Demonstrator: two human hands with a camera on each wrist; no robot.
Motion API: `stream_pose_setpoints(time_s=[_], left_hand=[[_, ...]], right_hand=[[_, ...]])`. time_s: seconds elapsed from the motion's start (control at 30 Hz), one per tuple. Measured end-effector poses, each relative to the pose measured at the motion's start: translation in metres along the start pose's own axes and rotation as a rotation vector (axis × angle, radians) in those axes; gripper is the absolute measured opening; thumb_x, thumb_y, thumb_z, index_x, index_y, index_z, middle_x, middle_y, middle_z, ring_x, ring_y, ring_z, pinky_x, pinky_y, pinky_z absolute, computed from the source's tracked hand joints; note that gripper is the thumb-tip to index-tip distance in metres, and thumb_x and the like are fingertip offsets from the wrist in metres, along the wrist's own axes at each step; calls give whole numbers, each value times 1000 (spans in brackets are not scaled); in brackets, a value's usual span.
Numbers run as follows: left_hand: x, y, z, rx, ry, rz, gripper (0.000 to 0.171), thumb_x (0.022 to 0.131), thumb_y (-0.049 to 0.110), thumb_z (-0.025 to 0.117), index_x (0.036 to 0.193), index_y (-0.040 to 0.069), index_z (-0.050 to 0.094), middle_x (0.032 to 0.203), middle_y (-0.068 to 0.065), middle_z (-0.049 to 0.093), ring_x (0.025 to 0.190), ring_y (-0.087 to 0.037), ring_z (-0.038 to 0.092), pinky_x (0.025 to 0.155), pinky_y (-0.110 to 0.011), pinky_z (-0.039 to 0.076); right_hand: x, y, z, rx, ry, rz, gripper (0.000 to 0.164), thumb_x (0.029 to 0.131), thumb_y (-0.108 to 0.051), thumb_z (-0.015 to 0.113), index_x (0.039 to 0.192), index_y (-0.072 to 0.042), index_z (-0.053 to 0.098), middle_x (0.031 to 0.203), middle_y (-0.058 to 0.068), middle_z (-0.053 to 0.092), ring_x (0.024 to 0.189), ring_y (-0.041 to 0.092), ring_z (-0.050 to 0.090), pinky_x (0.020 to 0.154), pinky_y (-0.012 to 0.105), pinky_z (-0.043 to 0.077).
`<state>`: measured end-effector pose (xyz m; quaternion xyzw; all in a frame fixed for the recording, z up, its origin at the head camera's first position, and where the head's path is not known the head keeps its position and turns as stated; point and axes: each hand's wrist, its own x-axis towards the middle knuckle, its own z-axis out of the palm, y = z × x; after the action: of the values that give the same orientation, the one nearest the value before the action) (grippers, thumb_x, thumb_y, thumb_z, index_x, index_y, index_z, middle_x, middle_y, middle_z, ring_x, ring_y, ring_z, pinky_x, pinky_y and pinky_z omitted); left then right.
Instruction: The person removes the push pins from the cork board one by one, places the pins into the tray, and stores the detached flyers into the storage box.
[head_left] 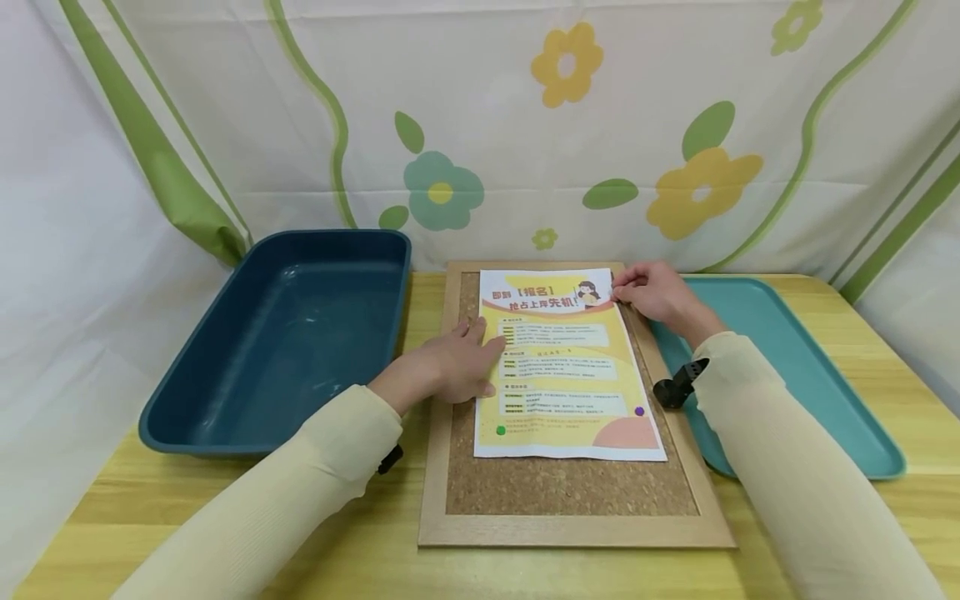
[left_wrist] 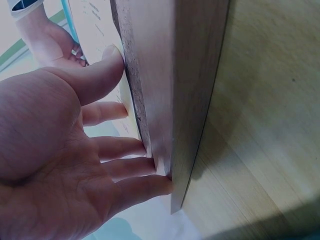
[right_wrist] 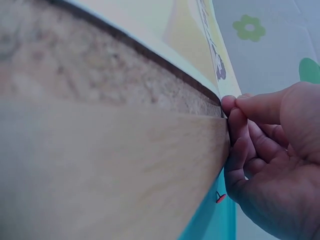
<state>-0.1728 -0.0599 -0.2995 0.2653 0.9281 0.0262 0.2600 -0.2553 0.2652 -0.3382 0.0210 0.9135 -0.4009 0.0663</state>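
Observation:
A yellow and white printed poster [head_left: 566,375] lies on a wood-framed cork board [head_left: 570,487]. A green push pin [head_left: 501,431] sits near its lower left corner and a purple push pin [head_left: 639,411] near the lower right. My left hand [head_left: 463,362] rests with spread fingers across the poster's left edge; in the left wrist view its fingertips reach the poster and the board's frame [left_wrist: 160,90]. At the poster's upper right edge my right hand [head_left: 656,296] pinches with thumb and index finger, the other fingers curled by the frame.
A deep dark blue tub [head_left: 277,450] stands left of the board on the wooden table [head_left: 360,533]. To the right lies a shallow teal tray [head_left: 810,375], partly under the right forearm. The right wrist view shows a red push pin [right_wrist: 220,198] by the tray. A flowered curtain [head_left: 510,100] hangs behind.

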Motion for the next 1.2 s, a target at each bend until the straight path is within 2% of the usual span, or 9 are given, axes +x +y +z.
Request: stream_pose_setpoints(time_s=[0.33, 0.57, 0.73, 0.9, 1.0, 1.2], left_hand=[[1, -1, -1, -3, -8, -4, 76, 111, 34, 56, 173, 19, 16, 179, -20, -2, 167, -42, 0, 132, -56, 23], [1, -1, -1, -10, -8, -3, 75, 111, 34, 56, 173, 18, 16, 179, -21, -2, 167, -42, -1, 132, -57, 23], [1, -1, -1, -9, -15, -5, 75, 111, 34, 55, 173, 18, 15, 179, -20, -3, 167, -41, -1, 133, -56, 23], [-1, -2, -1, -6, -21, -1, 75, 111, 34, 54, 173, 18, 15, 179, -21, -4, 167, -41, -2, 133, -55, 23], [-1, -1, -1, -4, -15, 1, 75, 111, 34, 55, 173, 18, 15, 179, -21, -4, 167, -42, -1, 132, -56, 23], [0, -1, -1, -5, -12, -2, 75, 111, 34, 55, 173, 18, 16, 179, -21, -3, 167, -41, -1, 132, -56, 24]], right_hand=[[-2, 7, -3, 42, -5, -18, 27, 107, -20, 66, 125, 0, 68, 118, 13, 71, 105, 26, 63, 80, 26, 51], [-5, 11, -6, 80, -11, -23, 33, 106, -22, 67, 130, -1, 68, 122, 9, 70, 108, 24, 58, 81, 26, 51], [-6, 14, -10, 96, 2, -18, 35, 104, -22, 70, 131, 0, 69, 122, 8, 71, 103, 18, 60, 81, 24, 53], [-6, 21, -14, 92, 28, -6, 37, 103, -23, 72, 131, 0, 71, 130, 12, 68, 96, 11, 61, 81, 25, 55], [-7, 25, -18, 83, 39, -10, 37, 103, -23, 72, 133, 0, 71, 135, 14, 65, 96, 12, 61, 80, 25, 55], [-12, 31, -26, 58, 52, -14, 40, 104, -26, 72, 133, 0, 71, 131, 11, 64, 97, 16, 59, 79, 27, 54]])
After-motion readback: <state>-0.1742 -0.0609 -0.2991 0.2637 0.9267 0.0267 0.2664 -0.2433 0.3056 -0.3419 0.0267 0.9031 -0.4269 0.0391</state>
